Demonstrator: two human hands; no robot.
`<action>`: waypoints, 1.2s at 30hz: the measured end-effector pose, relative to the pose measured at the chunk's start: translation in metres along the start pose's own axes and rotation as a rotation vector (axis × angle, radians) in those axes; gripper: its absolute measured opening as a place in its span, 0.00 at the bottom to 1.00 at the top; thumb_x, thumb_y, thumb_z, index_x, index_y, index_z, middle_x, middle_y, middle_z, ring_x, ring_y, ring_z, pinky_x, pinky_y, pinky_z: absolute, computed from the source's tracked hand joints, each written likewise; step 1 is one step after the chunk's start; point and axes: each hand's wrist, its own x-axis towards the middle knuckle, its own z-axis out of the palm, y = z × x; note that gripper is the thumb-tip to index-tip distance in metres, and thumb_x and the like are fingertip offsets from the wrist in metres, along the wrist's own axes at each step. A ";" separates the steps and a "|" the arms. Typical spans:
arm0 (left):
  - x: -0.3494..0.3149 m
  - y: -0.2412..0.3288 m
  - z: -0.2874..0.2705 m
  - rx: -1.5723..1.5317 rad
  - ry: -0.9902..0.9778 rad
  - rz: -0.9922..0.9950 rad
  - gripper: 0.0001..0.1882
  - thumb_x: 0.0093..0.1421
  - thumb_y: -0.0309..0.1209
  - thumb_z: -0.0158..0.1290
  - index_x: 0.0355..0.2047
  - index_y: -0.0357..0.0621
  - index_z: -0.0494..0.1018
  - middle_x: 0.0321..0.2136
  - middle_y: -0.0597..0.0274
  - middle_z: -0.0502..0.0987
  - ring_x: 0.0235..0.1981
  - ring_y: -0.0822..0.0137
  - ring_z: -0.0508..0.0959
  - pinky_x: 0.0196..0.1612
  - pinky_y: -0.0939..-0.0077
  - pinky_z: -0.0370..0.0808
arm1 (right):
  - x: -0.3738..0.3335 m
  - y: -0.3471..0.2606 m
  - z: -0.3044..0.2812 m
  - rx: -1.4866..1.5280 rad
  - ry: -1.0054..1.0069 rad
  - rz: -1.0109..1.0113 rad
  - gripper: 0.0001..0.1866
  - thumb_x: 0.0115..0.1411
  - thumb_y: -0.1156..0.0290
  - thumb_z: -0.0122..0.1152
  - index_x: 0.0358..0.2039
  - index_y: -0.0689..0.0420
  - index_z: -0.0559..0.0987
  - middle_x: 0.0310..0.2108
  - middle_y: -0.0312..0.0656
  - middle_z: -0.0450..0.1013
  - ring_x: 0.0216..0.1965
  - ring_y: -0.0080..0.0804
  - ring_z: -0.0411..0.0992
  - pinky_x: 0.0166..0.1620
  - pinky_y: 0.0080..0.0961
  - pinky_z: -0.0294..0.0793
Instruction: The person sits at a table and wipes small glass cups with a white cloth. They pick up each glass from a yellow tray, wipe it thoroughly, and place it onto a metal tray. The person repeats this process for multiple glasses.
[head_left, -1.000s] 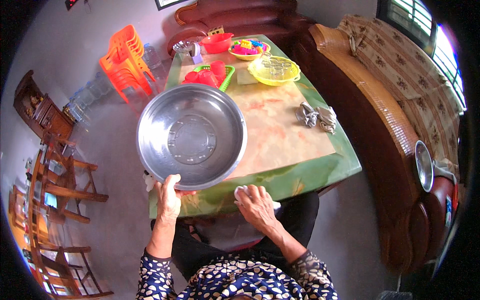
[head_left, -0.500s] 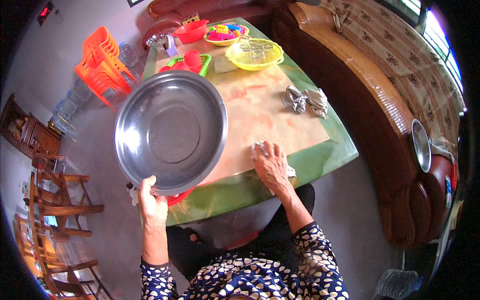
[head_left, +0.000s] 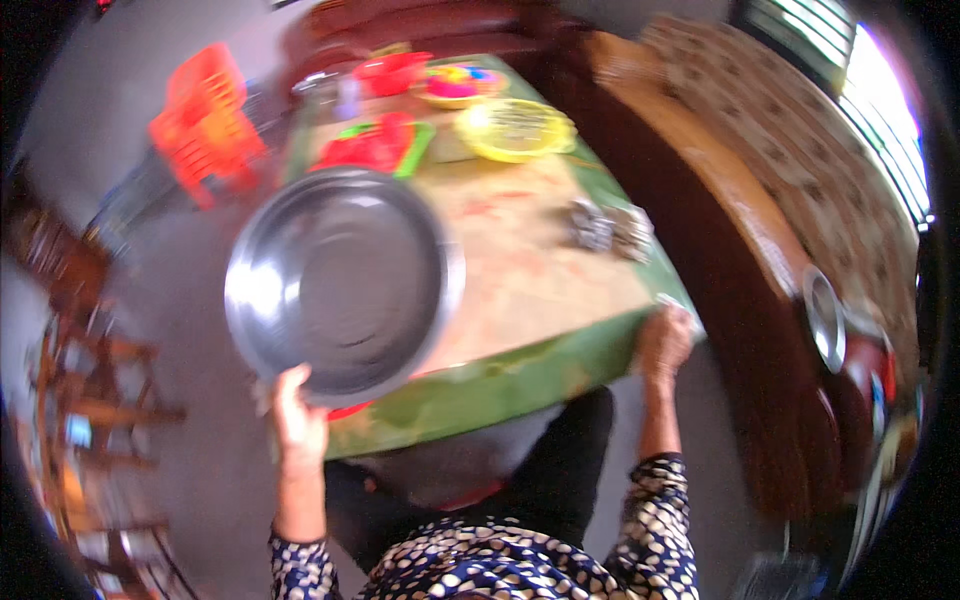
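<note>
Currently the green-edged table (head_left: 520, 370) fills the centre. Your left hand (head_left: 297, 420) is closed on the rim of the steel basin (head_left: 345, 280), gripping at its 7 o'clock and holding it tilted over the table's near-left corner. Your right hand (head_left: 665, 340) lies on the table's near-right corner; grip unclear through blur. At the basin's 1 o'clock sits a yellow basket (head_left: 515, 128).

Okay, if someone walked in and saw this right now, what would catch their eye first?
Probably the big steel basin, tilted up over the near left of the table with the left hand gripping its near rim. Next, the right hand at the table's near right corner. Further back sit a yellow basket and red plastic pieces.
</note>
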 end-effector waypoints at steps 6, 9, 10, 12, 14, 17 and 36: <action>-0.008 -0.001 0.023 0.008 -0.119 -0.170 0.13 0.53 0.34 0.47 0.35 0.37 0.71 0.30 0.58 0.78 0.25 0.64 0.79 0.20 0.73 0.77 | -0.103 -0.111 -0.044 0.505 0.062 -0.649 0.20 0.46 0.70 0.55 0.43 0.49 0.74 0.41 0.45 0.66 0.40 0.41 0.66 0.36 0.36 0.65; -0.012 -0.009 0.035 0.008 -0.215 -0.236 0.14 0.52 0.34 0.48 0.37 0.37 0.70 0.30 0.57 0.78 0.25 0.65 0.79 0.19 0.73 0.78 | -0.114 -0.116 -0.052 0.557 -0.065 -0.695 0.15 0.49 0.69 0.52 0.41 0.49 0.74 0.40 0.43 0.66 0.39 0.40 0.65 0.37 0.36 0.65; -0.017 -0.011 0.041 0.016 -0.214 -0.246 0.15 0.52 0.34 0.48 0.37 0.37 0.70 0.30 0.57 0.78 0.25 0.65 0.79 0.20 0.73 0.79 | -0.106 -0.111 -0.052 0.552 -0.053 -0.656 0.14 0.50 0.69 0.52 0.40 0.49 0.74 0.40 0.43 0.67 0.39 0.40 0.65 0.37 0.36 0.65; -0.018 -0.017 0.050 0.044 -0.223 -0.278 0.16 0.52 0.35 0.49 0.37 0.37 0.70 0.29 0.57 0.77 0.24 0.64 0.79 0.19 0.72 0.79 | -0.086 -0.102 -0.046 0.540 -0.047 -0.567 0.14 0.51 0.69 0.51 0.40 0.49 0.73 0.39 0.43 0.67 0.39 0.41 0.65 0.37 0.36 0.65; -0.021 -0.025 0.059 0.075 -0.236 -0.291 0.16 0.51 0.35 0.49 0.37 0.37 0.70 0.29 0.57 0.77 0.24 0.63 0.79 0.19 0.72 0.79 | -0.061 -0.098 -0.030 0.470 -0.068 -0.483 0.15 0.50 0.71 0.50 0.41 0.53 0.71 0.36 0.45 0.66 0.40 0.42 0.64 0.37 0.36 0.65; -0.046 -0.026 0.089 0.131 -0.227 -0.296 0.17 0.50 0.36 0.50 0.37 0.36 0.70 0.29 0.56 0.77 0.24 0.62 0.79 0.19 0.71 0.79 | -0.033 -0.098 -0.004 0.471 0.043 -0.349 0.15 0.50 0.71 0.51 0.41 0.52 0.71 0.36 0.46 0.66 0.38 0.44 0.65 0.39 0.39 0.65; -0.052 -0.058 0.131 0.196 -0.331 -0.358 0.18 0.48 0.36 0.51 0.37 0.40 0.70 0.28 0.59 0.77 0.23 0.63 0.78 0.18 0.70 0.78 | -0.003 -0.100 0.005 0.447 -0.327 -0.511 0.25 0.49 0.67 0.54 0.51 0.49 0.68 0.52 0.44 0.61 0.55 0.45 0.57 0.49 0.44 0.61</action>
